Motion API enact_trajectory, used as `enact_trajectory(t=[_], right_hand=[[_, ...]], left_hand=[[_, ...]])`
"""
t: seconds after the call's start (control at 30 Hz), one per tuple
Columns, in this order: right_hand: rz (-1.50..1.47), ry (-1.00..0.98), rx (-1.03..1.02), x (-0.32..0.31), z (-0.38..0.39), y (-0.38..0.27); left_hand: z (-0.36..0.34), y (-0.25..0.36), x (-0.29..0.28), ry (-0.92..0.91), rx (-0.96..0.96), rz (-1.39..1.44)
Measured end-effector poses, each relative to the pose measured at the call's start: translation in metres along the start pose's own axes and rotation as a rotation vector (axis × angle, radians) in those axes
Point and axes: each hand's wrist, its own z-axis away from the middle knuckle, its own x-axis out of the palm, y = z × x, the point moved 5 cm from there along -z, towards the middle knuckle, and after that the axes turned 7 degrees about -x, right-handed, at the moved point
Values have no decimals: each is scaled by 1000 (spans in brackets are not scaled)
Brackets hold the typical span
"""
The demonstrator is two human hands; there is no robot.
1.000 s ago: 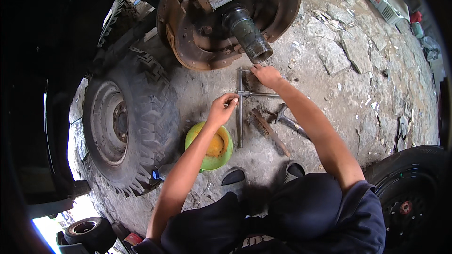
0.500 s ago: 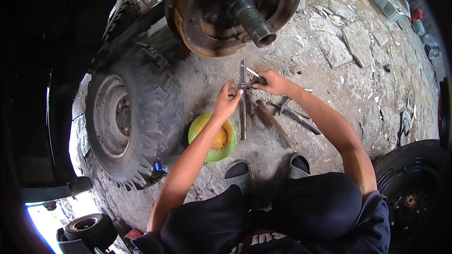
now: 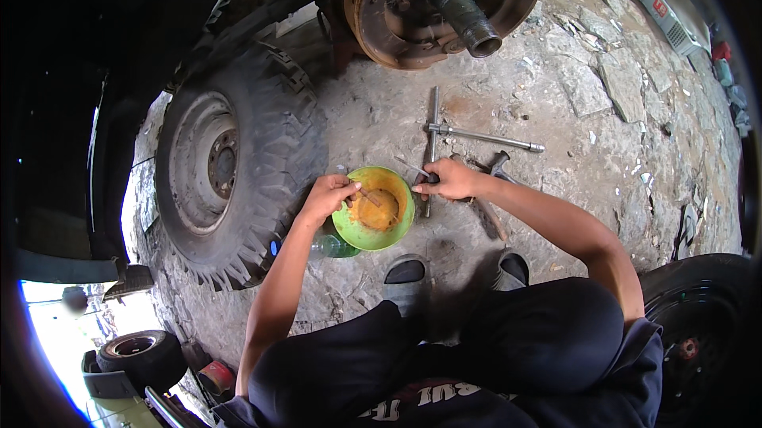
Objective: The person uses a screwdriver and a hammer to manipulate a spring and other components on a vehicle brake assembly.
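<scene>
My left hand (image 3: 328, 196) is at the left rim of a green bowl (image 3: 349, 227) with orange-yellow residue inside. Its fingers are pinched round a small brown, stick-like piece (image 3: 370, 197) that reaches over the bowl. Right of the bowl, my right hand (image 3: 454, 180) grips a tool with a thin pale blade (image 3: 410, 166) and a dark handle, pointing up and left. A small dark bit shows under its fingertips, too small to name. A T-handle socket wrench (image 3: 492, 138) lies on the ground beyond that hand. Partly under the right forearm are a hammer (image 3: 498, 164) and a wooden-handled brush (image 3: 490, 220).
A rusty brake drum backing with an axle stub (image 3: 468, 23) hangs ahead. At left stands a large knobby tyre (image 3: 270, 150); a green plastic bottle (image 3: 337, 247) lies beside the bowl. Another wheel (image 3: 698, 301) is at lower right, a white crate (image 3: 667, 11) at far right.
My left hand has left the wrench and moved to the bowl, now pinching a small brown piece. The right hand has come nearer with the bladed tool. The wrench now lies free. The view has shifted.
</scene>
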Motion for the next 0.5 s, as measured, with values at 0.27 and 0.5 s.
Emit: enact_trajectory(t=[0.27,0.5], right_hand=[[336,340,-84,-7,-1,11],[294,570,-69,-51,58,31]], left_hand=[[-11,28,34,102,181,-145],[-21,90,119,-235,354,-116]])
